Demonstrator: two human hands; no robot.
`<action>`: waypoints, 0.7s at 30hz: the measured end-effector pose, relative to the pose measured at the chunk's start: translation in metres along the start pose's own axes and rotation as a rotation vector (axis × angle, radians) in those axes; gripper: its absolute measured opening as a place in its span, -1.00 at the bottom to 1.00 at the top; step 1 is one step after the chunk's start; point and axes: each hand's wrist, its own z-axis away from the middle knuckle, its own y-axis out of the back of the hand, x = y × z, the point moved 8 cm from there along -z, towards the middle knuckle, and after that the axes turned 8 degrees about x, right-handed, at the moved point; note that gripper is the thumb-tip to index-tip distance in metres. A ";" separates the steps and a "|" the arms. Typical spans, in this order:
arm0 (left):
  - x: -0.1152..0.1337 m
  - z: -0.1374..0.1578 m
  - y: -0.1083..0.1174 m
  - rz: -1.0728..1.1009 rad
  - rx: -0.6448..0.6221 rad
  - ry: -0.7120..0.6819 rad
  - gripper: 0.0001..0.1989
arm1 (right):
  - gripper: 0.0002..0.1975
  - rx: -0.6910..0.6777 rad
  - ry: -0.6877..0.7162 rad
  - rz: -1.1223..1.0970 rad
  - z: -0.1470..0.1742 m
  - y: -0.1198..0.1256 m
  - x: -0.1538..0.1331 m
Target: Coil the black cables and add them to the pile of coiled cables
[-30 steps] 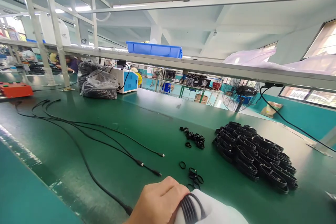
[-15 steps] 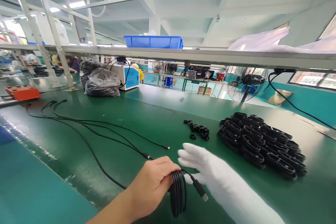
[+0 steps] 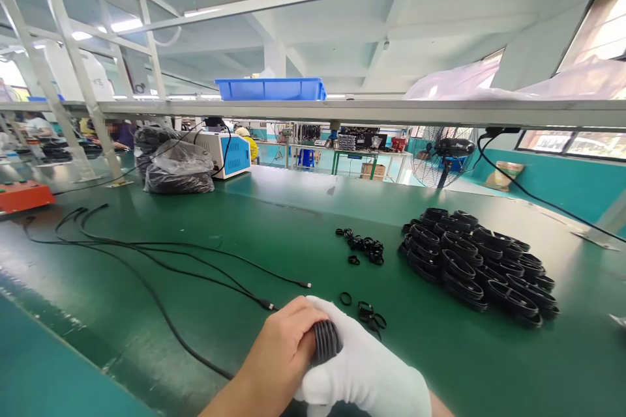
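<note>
Low in the head view, my bare left hand is closed round a coil of black cable. My right hand, in a white glove, wraps the same coil from the right, its fingers over the far side and its thumb below. Between the hands only the stacked loops show; the cable's plug is hidden. Loose black rings lie just beyond my right hand, and a cluster of similar rings is farther off. Several straight black cables stretch across the green table on the left, two with plug ends near my left hand.
A pile of coiled black cables stands on the right of the table. Farther back are plastic-wrapped bundles, a blue-and-white machine and an orange box. Overhead runs a shelf carrying a blue tray.
My right hand has moved from open beside the coil to closed round it, covering the plug. The view has shifted slightly, and loose rings behind the gloved hand now show.
</note>
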 end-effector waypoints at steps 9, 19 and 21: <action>-0.034 -0.001 -0.010 0.267 -0.073 0.436 -0.87 | -0.67 0.030 -0.024 -0.115 -0.001 0.006 0.009; -0.041 -0.007 -0.013 -0.103 -0.038 0.455 -0.92 | -0.78 0.072 -0.114 -0.038 -0.001 0.003 0.018; -0.034 -0.006 -0.008 -0.116 -0.029 0.394 -0.94 | -0.76 0.033 -0.121 -0.094 -0.002 0.000 0.019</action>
